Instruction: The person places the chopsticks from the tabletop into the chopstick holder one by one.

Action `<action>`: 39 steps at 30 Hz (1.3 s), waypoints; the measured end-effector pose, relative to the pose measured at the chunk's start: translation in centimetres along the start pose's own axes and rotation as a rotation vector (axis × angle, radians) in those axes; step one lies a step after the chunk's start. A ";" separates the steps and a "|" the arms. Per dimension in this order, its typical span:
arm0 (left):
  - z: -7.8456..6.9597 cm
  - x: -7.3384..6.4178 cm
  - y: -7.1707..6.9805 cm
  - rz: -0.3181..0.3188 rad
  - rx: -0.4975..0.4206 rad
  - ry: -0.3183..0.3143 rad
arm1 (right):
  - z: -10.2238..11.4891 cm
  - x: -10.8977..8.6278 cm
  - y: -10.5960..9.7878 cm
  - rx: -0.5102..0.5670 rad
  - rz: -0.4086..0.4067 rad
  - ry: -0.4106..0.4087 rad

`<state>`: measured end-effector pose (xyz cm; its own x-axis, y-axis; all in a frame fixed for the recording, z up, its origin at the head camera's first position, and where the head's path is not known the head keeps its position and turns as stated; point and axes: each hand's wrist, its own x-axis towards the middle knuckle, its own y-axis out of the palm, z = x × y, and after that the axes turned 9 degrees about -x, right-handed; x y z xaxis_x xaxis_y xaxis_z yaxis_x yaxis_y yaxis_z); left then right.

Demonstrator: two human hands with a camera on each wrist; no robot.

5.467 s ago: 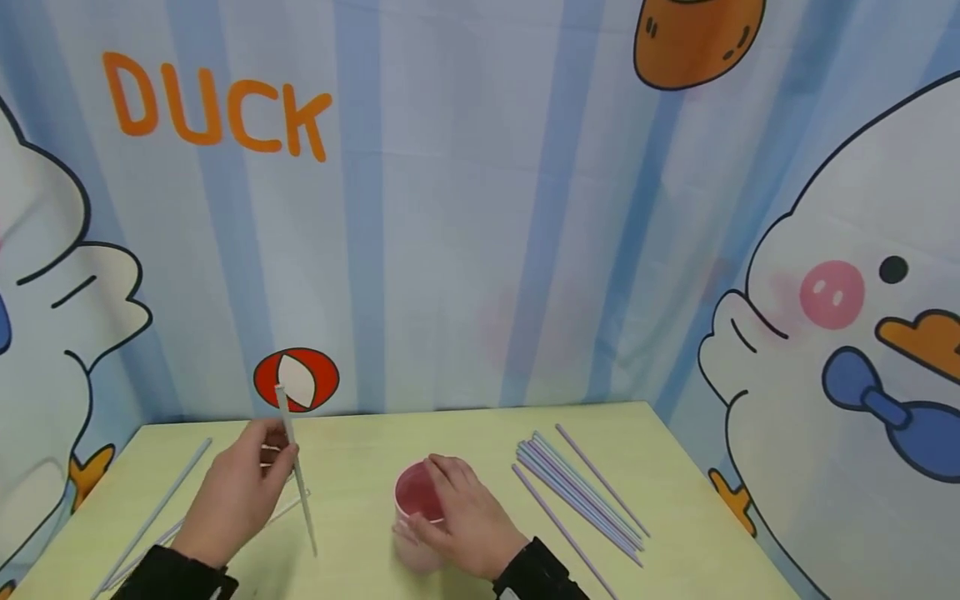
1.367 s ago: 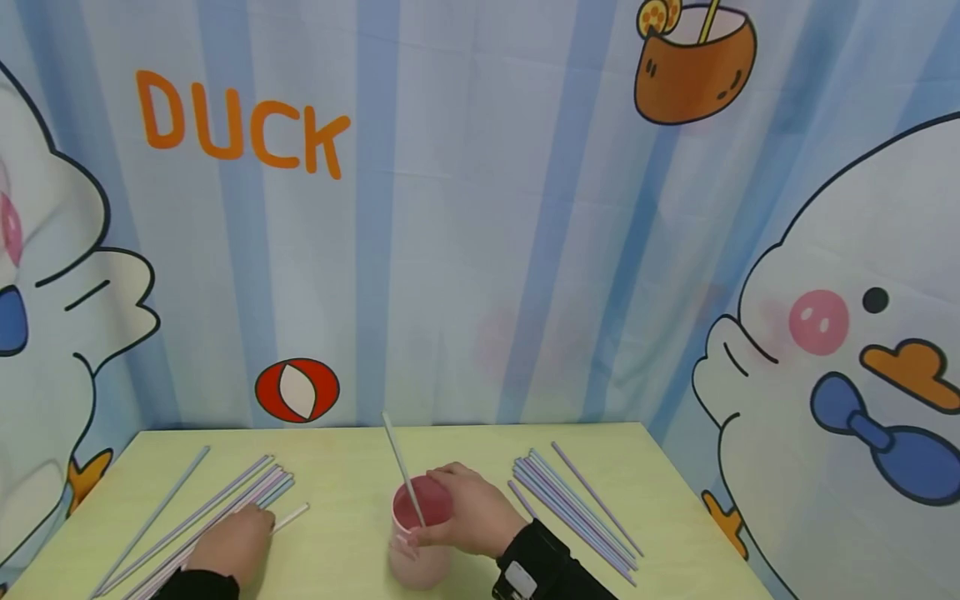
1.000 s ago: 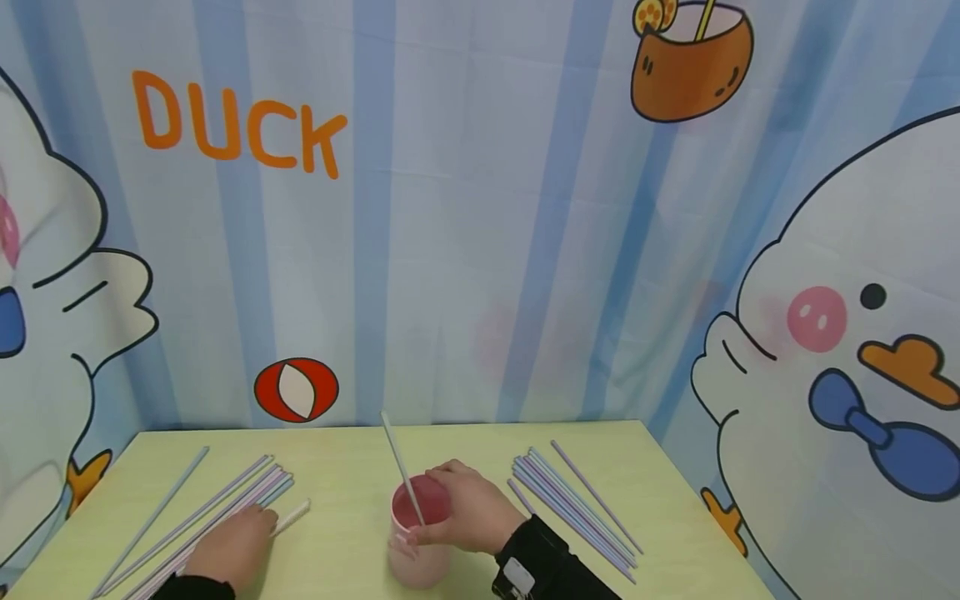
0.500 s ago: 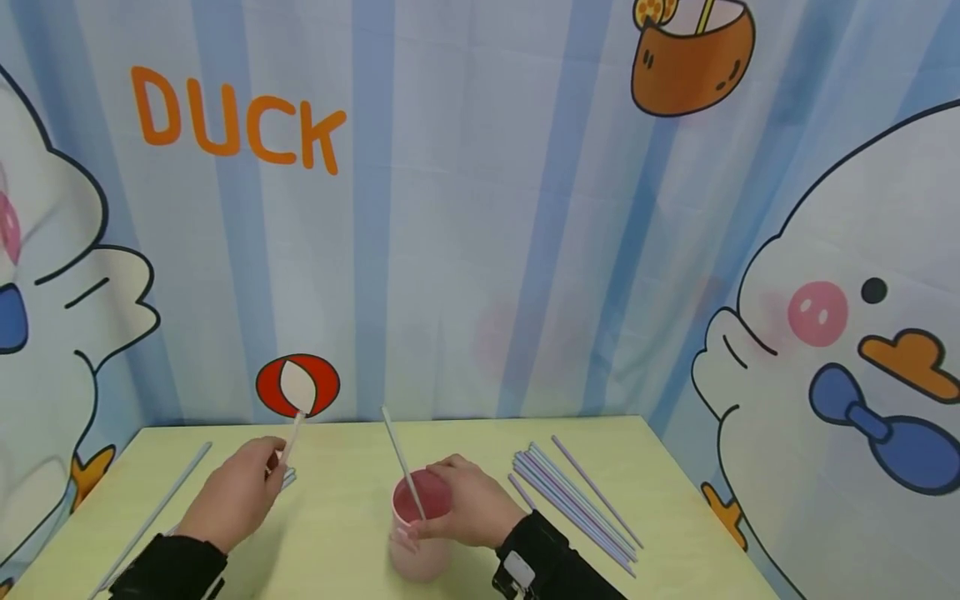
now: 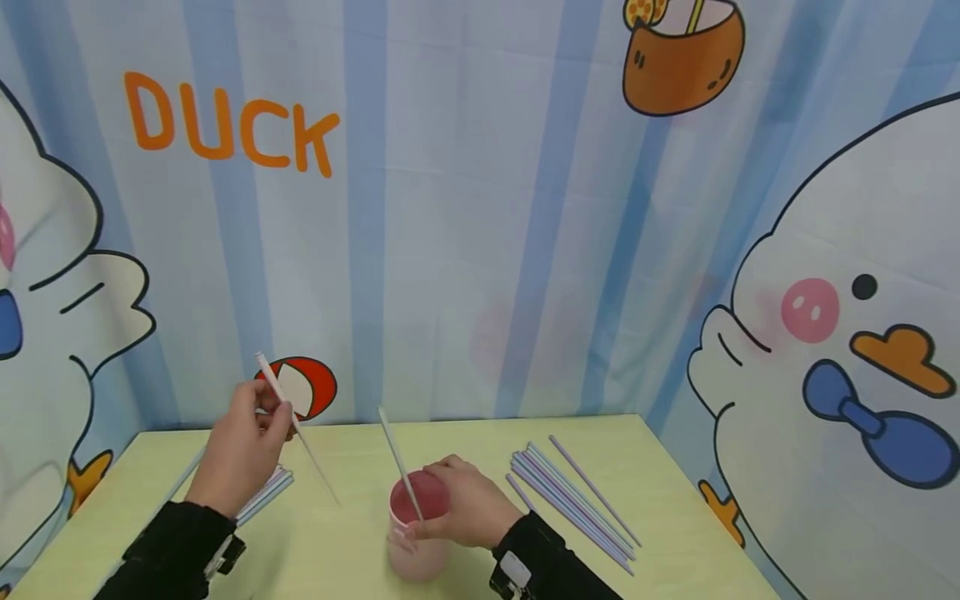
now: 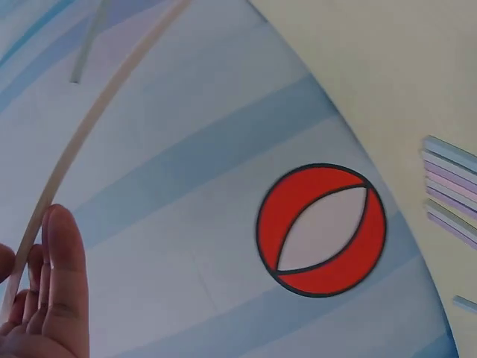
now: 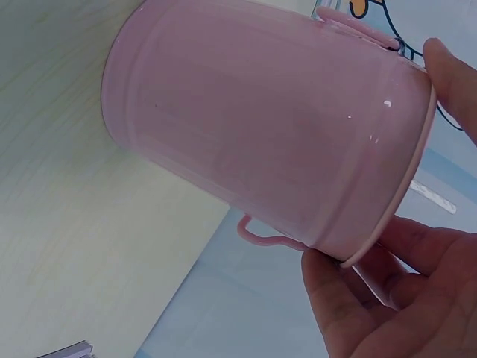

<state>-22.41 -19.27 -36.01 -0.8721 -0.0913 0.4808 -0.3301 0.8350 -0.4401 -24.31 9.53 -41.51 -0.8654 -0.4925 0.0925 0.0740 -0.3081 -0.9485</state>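
Observation:
Above the left side of the table, my left hand (image 5: 243,454) pinches a thin pale pink straw (image 5: 270,379) between thumb and fingers; it slants down to the right. The left wrist view shows this straw (image 6: 82,138) running up past the fingertips. My right hand (image 5: 480,508) grips the rim of a pink cup (image 5: 416,562) standing on the table. One pale straw (image 5: 397,446) leans inside the cup, its top sticking out to the left. Close up in the right wrist view, the cup (image 7: 261,112) has small loops near its rim, with fingers and thumb at the rim.
Beneath the left forearm lies a bundle of pastel straws (image 5: 262,496), partly hidden, with a separate bluish straw (image 5: 183,475) beside it. Another pastel bundle (image 5: 573,504) is on the right of the yellow table (image 5: 337,558). A duck-print curtain (image 5: 450,250) hangs behind.
Since about a second ago, my left hand has lifted the pale pink straw off the table and raised it. A straw has gone into the cup since the oldest frame. My right hand stays on the cup.

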 end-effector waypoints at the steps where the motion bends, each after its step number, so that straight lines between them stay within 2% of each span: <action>1: -0.4 0.1 0.1 -0.016 -0.025 0.005 | 0.0 0.0 0.0 -0.001 0.000 -0.002; 5: -1.5 0.4 0.7 -0.063 -0.103 0.026 | 0.0 0.0 0.1 -0.002 -0.002 -0.009; 9: -2.1 0.5 1.4 -0.068 -0.164 0.030 | 0.1 -0.1 0.0 -0.001 -0.002 -0.013; 14: -2.3 0.7 2.4 -0.065 -0.192 0.021 | 0.3 0.0 0.1 -0.006 -0.003 -0.018; 21: -1.8 0.7 4.6 -0.009 -0.193 -0.016 | 0.2 0.1 0.2 -0.017 -0.003 -0.008; 28: -0.7 0.4 6.8 0.041 -0.147 -0.073 | 0.3 0.1 0.1 -0.008 0.005 0.011; 39: 0.5 -0.1 8.9 0.137 -0.092 -0.161 | 0.2 0.3 0.1 -0.027 0.009 0.007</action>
<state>-25.47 -12.04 -40.33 -0.9553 -0.0526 0.2908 -0.1765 0.8909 -0.4186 -24.41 9.21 -41.49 -0.8682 -0.4893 0.0823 0.0680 -0.2817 -0.9571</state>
